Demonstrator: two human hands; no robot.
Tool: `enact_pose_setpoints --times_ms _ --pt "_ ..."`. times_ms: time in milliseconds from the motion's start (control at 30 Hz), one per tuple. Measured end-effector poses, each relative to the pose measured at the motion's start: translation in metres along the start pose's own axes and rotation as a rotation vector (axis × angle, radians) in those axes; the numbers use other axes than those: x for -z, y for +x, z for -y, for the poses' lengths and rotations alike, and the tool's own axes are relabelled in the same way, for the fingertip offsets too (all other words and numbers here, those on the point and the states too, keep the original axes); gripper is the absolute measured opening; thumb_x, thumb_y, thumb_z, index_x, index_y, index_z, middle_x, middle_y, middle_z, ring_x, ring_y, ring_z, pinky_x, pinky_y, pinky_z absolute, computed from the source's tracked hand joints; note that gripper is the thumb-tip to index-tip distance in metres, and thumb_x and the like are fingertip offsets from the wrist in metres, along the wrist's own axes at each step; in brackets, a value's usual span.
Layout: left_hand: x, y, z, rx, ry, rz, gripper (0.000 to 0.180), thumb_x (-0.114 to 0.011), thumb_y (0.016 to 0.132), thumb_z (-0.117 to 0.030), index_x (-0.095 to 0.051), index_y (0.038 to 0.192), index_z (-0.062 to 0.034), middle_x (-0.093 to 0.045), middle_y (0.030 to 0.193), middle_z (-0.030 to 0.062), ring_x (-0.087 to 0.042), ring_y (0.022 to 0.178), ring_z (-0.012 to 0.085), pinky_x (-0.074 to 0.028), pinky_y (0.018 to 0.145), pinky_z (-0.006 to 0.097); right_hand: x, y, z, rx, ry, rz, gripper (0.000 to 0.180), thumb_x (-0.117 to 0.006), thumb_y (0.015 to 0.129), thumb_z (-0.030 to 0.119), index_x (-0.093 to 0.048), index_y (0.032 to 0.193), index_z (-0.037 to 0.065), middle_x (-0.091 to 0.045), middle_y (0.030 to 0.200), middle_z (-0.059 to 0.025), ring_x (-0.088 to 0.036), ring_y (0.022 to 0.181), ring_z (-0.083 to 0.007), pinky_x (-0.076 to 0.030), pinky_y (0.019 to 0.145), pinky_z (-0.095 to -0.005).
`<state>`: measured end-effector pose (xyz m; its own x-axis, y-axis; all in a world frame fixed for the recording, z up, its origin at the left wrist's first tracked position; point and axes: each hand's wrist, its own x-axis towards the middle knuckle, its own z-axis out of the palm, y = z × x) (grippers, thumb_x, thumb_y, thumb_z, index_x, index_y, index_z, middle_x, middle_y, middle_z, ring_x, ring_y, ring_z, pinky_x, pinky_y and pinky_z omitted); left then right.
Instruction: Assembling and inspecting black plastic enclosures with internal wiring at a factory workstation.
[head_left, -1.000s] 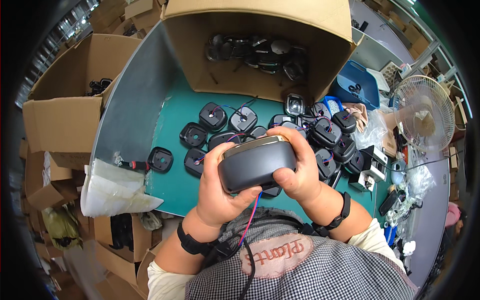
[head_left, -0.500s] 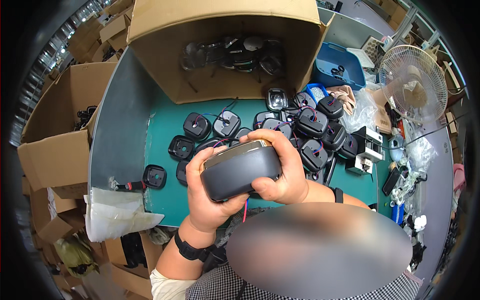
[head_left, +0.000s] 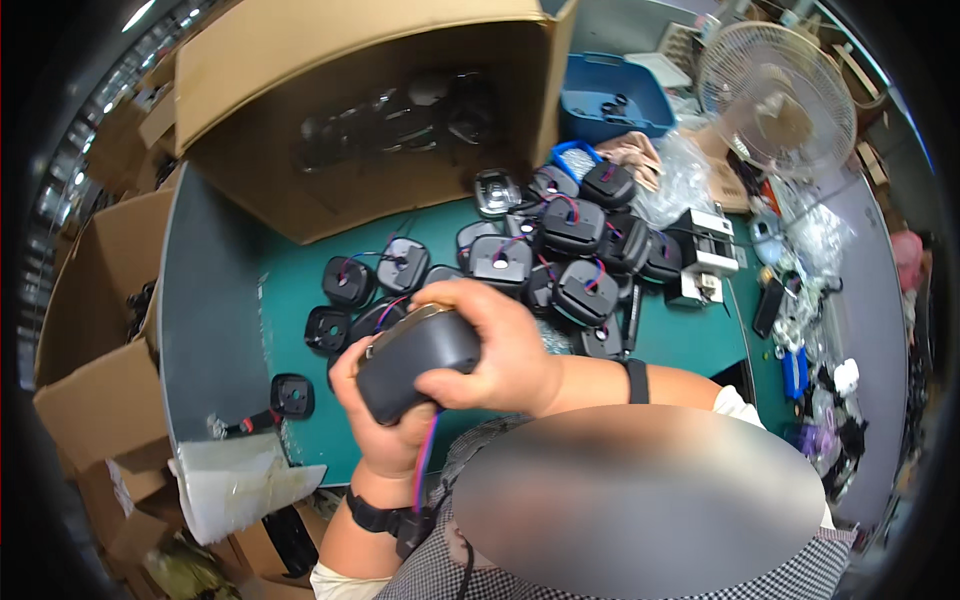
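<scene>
Both hands are closed on a black, rounded housing (head_left: 420, 368) with a gold-coloured rim on its far edge. My left hand (head_left: 385, 430) grips it from the left and below. My right hand (head_left: 505, 350) wraps over its right end, thumb on the near face. Red and blue wires (head_left: 427, 455) hang from the housing beside my left wrist. Beyond my hands lie several similar black housings (head_left: 573, 224), many with wires coming out of a central hole. A clear, shiny square part (head_left: 495, 192) rests beside that pile.
A large cardboard box (head_left: 370, 45) lies open toward me, with clear and dark parts inside. At the right back are a blue bin (head_left: 622, 110), a small blue tray (head_left: 575, 160), a white-and-black device (head_left: 702, 255) and a fan (head_left: 778, 100). A red-handled tool (head_left: 255, 422) lies left.
The view has shifted, so the bench appears farther left. The housing has tilted, its right end now higher, and stays gripped in both hands; its wires show more.
</scene>
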<state>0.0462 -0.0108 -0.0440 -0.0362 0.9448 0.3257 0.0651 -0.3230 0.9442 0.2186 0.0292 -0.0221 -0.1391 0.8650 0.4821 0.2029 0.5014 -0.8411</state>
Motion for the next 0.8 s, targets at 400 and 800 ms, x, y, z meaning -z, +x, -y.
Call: enact_pose_setpoints --times_ms 400,800 --pt "-0.017 -0.017 0.023 1.032 -0.735 0.259 0.065 -0.049 0.094 -0.055 -0.041 0.141 -0.0099 -0.052 0.135 0.0126 -0.053 0.124 0.0293 -0.047 0.102 0.046 0.025 -0.025 -0.031 0.777 0.100 0.418 0.045 -0.071 0.075 0.044 -0.063 0.091 0.003 -0.059 0.085 -0.0120 -0.058 0.087 -0.0331 -0.045 0.088 -0.0503" --pt "-0.051 -0.031 0.016 1.294 -0.783 0.330 0.062 -0.047 0.096 -0.053 -0.041 0.140 -0.0092 -0.052 0.135 0.0137 -0.054 0.123 0.0292 -0.048 0.101 0.046 0.063 -0.058 -0.034 0.609 0.058 0.290 0.036 -0.072 0.073 0.035 -0.063 0.090 0.004 -0.059 0.085 -0.0103 -0.060 0.084 -0.0304 -0.048 0.083 -0.0468"
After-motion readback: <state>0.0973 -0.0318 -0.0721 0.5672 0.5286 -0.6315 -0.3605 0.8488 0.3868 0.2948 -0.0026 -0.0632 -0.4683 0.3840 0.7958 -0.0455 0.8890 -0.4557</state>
